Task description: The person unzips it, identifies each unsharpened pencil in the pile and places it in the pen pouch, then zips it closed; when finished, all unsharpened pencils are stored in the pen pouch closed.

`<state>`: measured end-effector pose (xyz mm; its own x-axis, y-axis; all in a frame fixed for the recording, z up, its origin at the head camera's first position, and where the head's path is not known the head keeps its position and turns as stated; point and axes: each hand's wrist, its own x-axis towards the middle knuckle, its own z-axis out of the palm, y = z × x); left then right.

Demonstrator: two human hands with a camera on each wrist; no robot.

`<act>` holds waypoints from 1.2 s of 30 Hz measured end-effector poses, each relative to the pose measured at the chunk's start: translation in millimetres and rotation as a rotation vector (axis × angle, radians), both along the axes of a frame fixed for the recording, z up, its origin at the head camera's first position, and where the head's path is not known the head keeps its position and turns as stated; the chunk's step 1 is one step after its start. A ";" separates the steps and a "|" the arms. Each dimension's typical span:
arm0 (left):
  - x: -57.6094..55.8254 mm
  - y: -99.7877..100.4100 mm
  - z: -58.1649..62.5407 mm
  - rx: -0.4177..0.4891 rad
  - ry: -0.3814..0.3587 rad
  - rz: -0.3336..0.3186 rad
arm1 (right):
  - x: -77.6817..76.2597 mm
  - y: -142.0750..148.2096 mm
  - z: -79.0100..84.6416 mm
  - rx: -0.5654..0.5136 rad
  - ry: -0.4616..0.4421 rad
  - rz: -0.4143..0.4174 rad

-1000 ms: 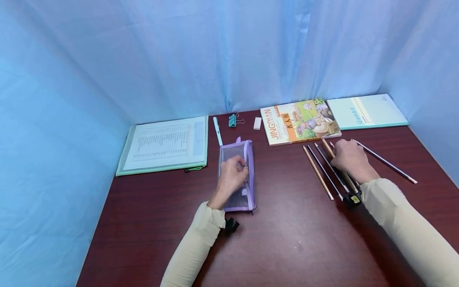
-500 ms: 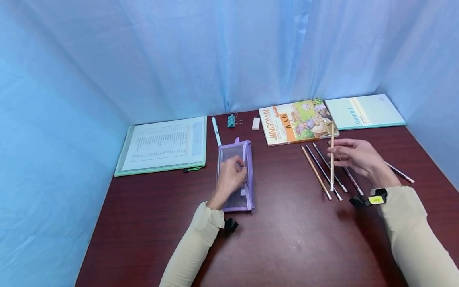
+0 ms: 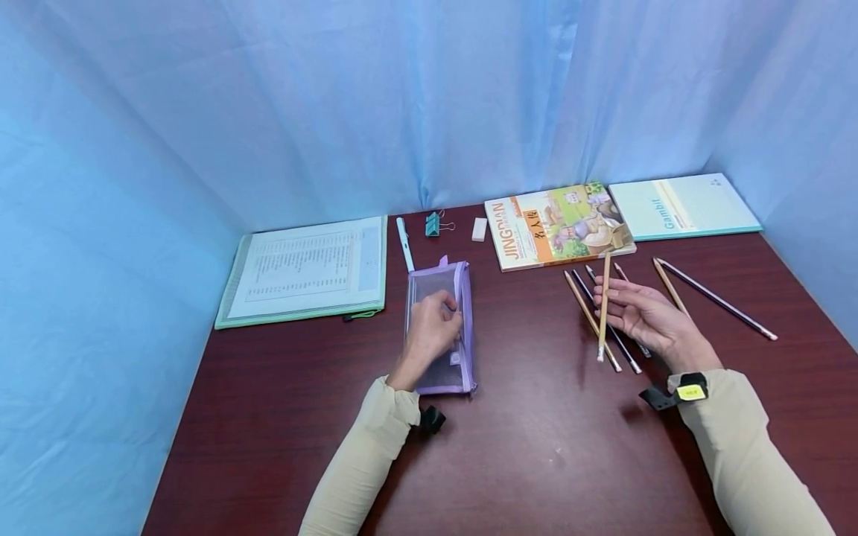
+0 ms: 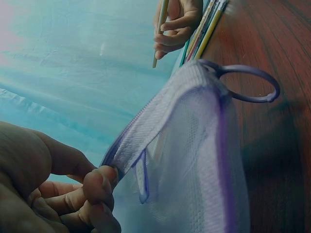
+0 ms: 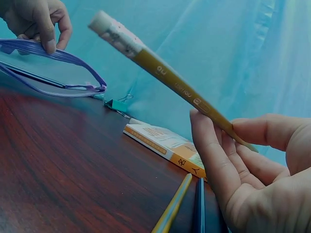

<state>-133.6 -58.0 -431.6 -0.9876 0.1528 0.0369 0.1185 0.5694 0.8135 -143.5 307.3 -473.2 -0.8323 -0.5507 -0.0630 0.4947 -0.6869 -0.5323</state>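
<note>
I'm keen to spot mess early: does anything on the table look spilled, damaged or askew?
Nothing looks spilled or damaged. Only the rightmost dark pencil seems slightly askew: it slants more sideways across the table than the other pencils.

Your head camera looks down and forward across the table (image 3: 529, 439). Your left wrist camera, close to the pouch (image 4: 194, 145), faces right; your right wrist camera, close to a pencil (image 5: 172, 83), faces far left. Both wrist views share the pouch, left hand (image 3: 434, 324) and right hand (image 3: 650, 324).
</note>
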 end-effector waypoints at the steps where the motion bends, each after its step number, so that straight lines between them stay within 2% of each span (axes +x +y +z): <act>1: 0.0 0.0 0.1 0.001 -0.001 0.000 | 0.1 -0.5 0.0 0.004 0.002 0.002; 6: -0.6 0.0 0.4 -0.003 0.001 0.000 | -0.3 -7.4 5.0 0.060 0.021 0.004; 11: -1.5 0.0 0.9 -0.004 0.005 -0.003 | -3.6 -27.2 13.8 0.163 0.032 -0.019; 18: -1.6 -0.1 1.0 -0.004 0.010 -0.001 | -11.8 -77.8 21.0 0.416 0.035 -0.012; 22: -1.7 -0.1 0.4 -0.003 0.021 0.002 | -17.4 -112.6 18.7 0.546 0.051 0.014; 28: -1.4 0.3 -0.4 -0.013 0.028 0.017 | -25.5 -160.6 10.5 0.680 0.088 0.068; 31: -1.5 0.6 -0.8 -0.019 0.032 0.015 | -29.2 -178.3 8.8 0.733 0.095 0.054; 36: -2.3 -0.1 -0.9 -0.026 0.029 0.011 | -32.8 -197.2 9.0 0.810 0.078 -0.016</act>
